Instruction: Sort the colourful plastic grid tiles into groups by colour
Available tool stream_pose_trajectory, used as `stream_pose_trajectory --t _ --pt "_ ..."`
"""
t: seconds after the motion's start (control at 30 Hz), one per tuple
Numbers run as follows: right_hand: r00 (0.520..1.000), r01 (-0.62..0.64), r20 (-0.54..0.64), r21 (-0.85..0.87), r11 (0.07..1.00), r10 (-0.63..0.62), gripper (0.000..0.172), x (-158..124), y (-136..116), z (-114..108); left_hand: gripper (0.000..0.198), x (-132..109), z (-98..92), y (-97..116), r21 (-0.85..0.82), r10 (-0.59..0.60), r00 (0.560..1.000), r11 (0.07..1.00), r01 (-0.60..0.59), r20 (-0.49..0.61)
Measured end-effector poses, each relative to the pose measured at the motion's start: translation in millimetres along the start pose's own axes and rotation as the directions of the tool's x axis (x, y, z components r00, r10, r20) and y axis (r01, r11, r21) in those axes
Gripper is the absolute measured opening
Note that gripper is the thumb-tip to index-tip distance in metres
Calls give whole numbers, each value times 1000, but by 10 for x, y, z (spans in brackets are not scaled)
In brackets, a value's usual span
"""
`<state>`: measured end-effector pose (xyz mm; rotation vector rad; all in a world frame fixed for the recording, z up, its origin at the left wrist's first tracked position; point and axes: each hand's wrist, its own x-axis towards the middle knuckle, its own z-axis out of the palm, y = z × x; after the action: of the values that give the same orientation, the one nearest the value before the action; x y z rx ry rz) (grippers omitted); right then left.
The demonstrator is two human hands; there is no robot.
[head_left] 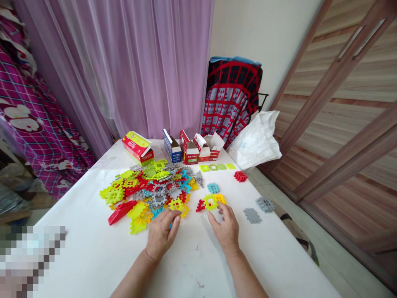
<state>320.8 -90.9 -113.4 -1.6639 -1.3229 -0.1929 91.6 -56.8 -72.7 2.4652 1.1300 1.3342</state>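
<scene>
On white table (93,244), lilac curtain (139,62) behind: left hand (161,234), right hand (227,228), grips open, touching tiles (155,188)

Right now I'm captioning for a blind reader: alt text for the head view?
On a white table, the left hand rests at the edge of a pile of colourful plastic tiles; the right hand touches a small joined cluster. Open cartons stand behind.

Joined tile cluster (211,202): red, lime and yellow pieces, lying flat, touching the right hand (227,229) fingertips. Yellow lattice tile (176,204): flat, just beyond the left hand (161,234).
</scene>
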Motion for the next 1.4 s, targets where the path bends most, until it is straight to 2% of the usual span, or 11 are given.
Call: stream_pose_trajectory --t 0.33,0.47,0.57,0.67,0.77,0.9,1.1,1.4 --pt "1000 26 16 -189 982 -23 38 82 55 43 20 -34 50 -151 -67 -21 998 998 17 -64" --pt "997 28 73 -285 958 -8 37 299 52 42 19 -25 65 -175 -108 -35 995 994 26 -89" --pt "989 -8 137 -346 938 59 34 575 49 82 21 -21 74 -187 -126 -43 993 992 29 -112" --pt "963 -91 202 -387 918 180 32 919 51 206 23 -12 83 -197 -133 -55 990 990 37 -131" --pt "915 -202 242 -420 885 324 35 1250 63 412 24 -4 97 -205 -141 -58 988 989 38 -141" --pt "855 -285 279 -451 846 437 39 1542 93 713 27 -12 127 -230 -159 -81 989 985 62 -120" --pt "843 -260 284 -526 810 456 37 1710 123 992 28 -59 184 -299 -179 -123 988 978 105 -89" --pt "833 -219 315 -567 794 455 47 1831 92 1137 26 -90 219 -351 -172 -110 992 980 97 -69"
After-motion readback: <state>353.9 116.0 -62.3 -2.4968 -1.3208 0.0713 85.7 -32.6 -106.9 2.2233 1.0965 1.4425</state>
